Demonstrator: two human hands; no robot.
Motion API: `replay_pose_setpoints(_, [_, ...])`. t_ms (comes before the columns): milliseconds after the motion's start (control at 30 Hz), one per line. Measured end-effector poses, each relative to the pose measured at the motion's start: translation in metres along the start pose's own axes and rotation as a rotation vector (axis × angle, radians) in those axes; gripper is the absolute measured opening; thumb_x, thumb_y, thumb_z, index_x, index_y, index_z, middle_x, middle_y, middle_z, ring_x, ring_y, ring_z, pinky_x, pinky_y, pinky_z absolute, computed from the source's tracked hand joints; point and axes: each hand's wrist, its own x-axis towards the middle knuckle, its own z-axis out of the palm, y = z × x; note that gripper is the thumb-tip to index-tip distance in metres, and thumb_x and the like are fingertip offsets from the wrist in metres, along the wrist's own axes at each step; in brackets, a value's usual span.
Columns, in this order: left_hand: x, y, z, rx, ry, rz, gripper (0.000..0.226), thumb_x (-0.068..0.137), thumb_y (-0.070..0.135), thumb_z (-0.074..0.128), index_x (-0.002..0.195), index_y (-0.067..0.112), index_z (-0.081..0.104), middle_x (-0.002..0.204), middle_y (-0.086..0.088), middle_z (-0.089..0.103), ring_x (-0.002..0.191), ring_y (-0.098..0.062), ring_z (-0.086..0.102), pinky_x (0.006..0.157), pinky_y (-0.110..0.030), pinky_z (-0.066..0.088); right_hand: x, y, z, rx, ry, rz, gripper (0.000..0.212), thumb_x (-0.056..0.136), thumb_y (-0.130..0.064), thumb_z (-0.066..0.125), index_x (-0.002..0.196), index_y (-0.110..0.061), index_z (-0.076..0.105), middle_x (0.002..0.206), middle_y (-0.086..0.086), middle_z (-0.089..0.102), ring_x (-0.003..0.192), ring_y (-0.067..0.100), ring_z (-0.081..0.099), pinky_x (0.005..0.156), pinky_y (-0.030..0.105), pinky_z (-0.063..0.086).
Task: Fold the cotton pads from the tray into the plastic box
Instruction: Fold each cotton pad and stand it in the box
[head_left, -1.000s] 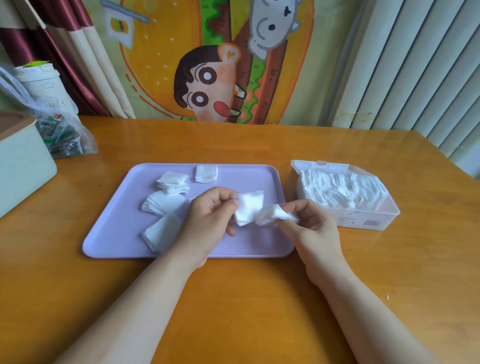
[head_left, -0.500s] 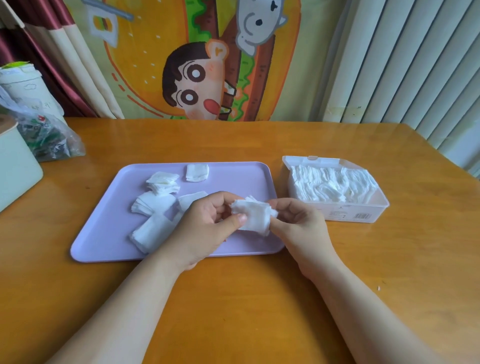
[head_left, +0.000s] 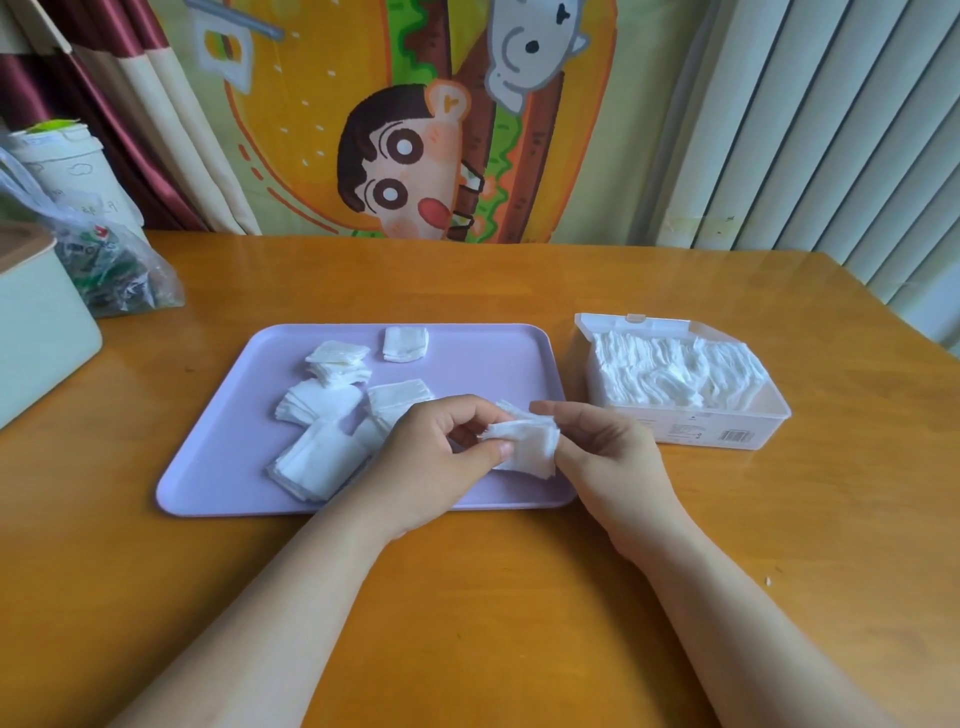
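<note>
A folded white cotton pad (head_left: 530, 447) hangs just above the front right part of the lilac tray (head_left: 218, 462). My left hand (head_left: 436, 457) pinches its left edge with thumb and fingers, and my right hand (head_left: 608, 457) pinches its right edge. Several loose cotton pads (head_left: 322, 405) lie in small piles on the tray's left half, and one single pad (head_left: 405, 343) sits near the tray's far rim. The clear plastic box (head_left: 727, 431) stands to the right of the tray, open and packed with folded white pads.
A pale green box (head_left: 36, 332) sits at the table's left edge, with a clear plastic bag (head_left: 109, 260) and a white cup (head_left: 62, 156) behind it. Curtains and a cartoon cloth hang behind the wooden table (head_left: 519, 597).
The pad was spread out between my hands a second ago; my hands have come together and it is now folded into a smaller square.
</note>
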Motion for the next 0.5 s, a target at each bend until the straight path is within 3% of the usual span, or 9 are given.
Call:
replay_pose_setpoints(133, [0.0023,-0.0036,-0.0003,0.022,-0.014,-0.012,0.016,0.091,0.015,0.078,0.098,0.03,0.078,0.094,-0.014,0.074,0.077,-0.02,0.06,0.08,-0.049,0.057,-0.0004,-0.0002,0.0003,-0.017,0.004,-0.016,0.028,0.1,0.0,0.065,0.118,-0.017,0.078,0.098,-0.004,0.083,0.088,0.006,0.076,0.074,0.017,0.055])
replay_pose_setpoints(267, [0.0033,-0.0051,0.0009,0.021,-0.014,-0.018,0.017,0.092,0.012,0.077,0.095,0.028,0.077,0.084,-0.019,0.069,0.068,-0.016,0.051,0.065,-0.035,0.046,0.0007,0.0016,-0.0005,-0.001,-0.016,-0.026,0.021,0.104,-0.01,0.063,0.116,-0.018,0.079,0.1,0.004,0.082,0.092,0.011,0.073,0.082,0.024,0.055])
replay_pose_setpoints(367, [0.0038,-0.0057,0.0019,0.003,0.022,-0.031,0.015,0.089,0.012,0.08,0.093,0.025,0.073,0.078,-0.004,0.069,0.065,-0.013,0.052,0.063,-0.029,0.048,-0.002,-0.0023,-0.0028,0.04,-0.089,-0.029,0.029,0.094,-0.032,0.076,0.121,-0.021,0.078,0.1,-0.004,0.081,0.096,0.007,0.073,0.084,0.018,0.055])
replay_pose_setpoints(433, [0.0039,-0.006,0.0018,0.015,0.078,-0.039,0.025,0.085,0.014,0.084,0.098,0.028,0.068,0.089,-0.002,0.07,0.068,-0.011,0.056,0.068,-0.031,0.055,-0.0045,-0.002,-0.0008,-0.074,-0.099,-0.056,0.04,0.086,-0.029,0.087,0.124,-0.025,0.075,0.099,-0.012,0.079,0.095,0.005,0.074,0.083,0.017,0.055])
replay_pose_setpoints(500, [0.003,-0.006,0.0017,0.057,0.094,-0.035,0.043,0.082,0.015,0.086,0.114,0.035,0.065,0.094,0.002,0.063,0.068,-0.008,0.055,0.072,-0.027,0.055,-0.0041,-0.0001,0.0019,-0.156,-0.059,-0.079,0.041,0.086,-0.014,0.085,0.123,-0.025,0.074,0.107,-0.011,0.078,0.097,0.002,0.073,0.084,0.016,0.054])
